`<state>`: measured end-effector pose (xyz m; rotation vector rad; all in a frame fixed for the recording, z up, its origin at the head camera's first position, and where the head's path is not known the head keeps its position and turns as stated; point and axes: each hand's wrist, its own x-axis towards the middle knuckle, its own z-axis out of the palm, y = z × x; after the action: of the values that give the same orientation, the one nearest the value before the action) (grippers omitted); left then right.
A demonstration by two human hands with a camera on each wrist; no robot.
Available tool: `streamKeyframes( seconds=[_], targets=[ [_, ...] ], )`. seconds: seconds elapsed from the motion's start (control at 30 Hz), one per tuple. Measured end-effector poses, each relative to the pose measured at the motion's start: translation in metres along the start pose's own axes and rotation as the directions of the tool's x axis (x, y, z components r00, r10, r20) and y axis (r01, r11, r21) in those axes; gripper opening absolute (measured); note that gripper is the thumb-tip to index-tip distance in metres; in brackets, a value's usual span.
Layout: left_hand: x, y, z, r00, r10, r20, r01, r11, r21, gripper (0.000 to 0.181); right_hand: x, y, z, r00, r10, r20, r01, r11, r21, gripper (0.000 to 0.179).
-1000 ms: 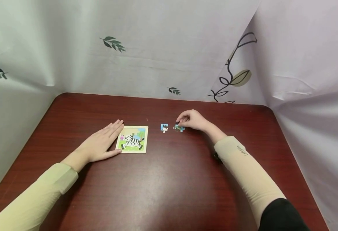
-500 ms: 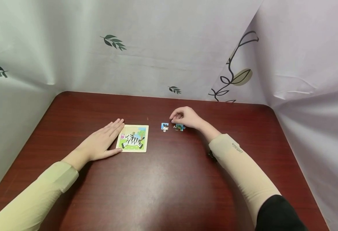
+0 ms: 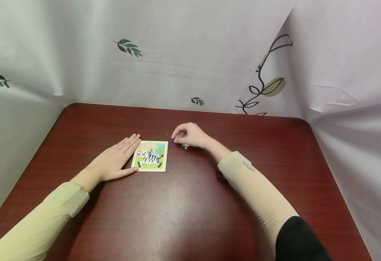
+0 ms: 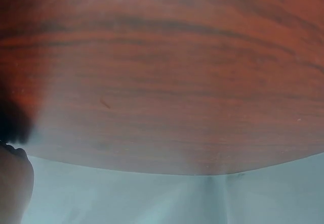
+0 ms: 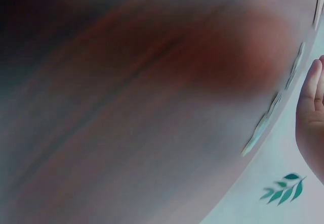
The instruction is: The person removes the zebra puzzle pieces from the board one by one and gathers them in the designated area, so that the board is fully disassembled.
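Plainly, the left hand (image 3: 113, 159) lies flat on the bench (image 3: 164, 224), its grip relaxed with straight fingers, thumb and fingertips at the left edge of the zebra puzzle board (image 3: 165, 154). The board lies face up on the bench, just left of the right hand (image 3: 190, 135), whose grip is loosely curved, with nothing visible between thumb and fingers. Partly hidden by that hand is a puzzle piece (image 3: 186, 146), to the right of the board and apart from it; the right wrist view shows two pieces (image 5: 260, 127) nearly edge-on. Behind hangs a pale cloth (image 3: 164, 72) with leaf prints
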<state>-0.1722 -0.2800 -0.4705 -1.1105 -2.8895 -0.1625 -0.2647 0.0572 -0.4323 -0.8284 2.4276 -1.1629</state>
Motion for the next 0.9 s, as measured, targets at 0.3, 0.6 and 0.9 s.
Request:
streamKeyframes(
  seconds=[0.3, 0.6, 0.9],
  targets=[
    [-0.001, 0.000, -0.001, 1.000, 0.016, -0.001, -0.016, 1.000, 0.014, 0.096, 0.011, -0.016, 0.020, 0.997, -0.061, 0.049, 0.059, 0.998, 0.029, 0.008],
    [-0.001, 0.002, -0.001, 1.000, -0.003, 0.020, 0.003, 1.000, 0.006, 0.096, 0.018, -0.025, 0.032, 0.992, -0.104, 0.069, 0.107, 0.994, -0.037, 0.013],
    [-0.003, 0.002, 0.000, 1.000, 0.009, -0.010, -0.009, 1.000, -0.008, 0.095, 0.023, -0.030, 0.042, 0.982, -0.110, 0.152, 0.135, 0.977, -0.166, 0.027]
  ],
)
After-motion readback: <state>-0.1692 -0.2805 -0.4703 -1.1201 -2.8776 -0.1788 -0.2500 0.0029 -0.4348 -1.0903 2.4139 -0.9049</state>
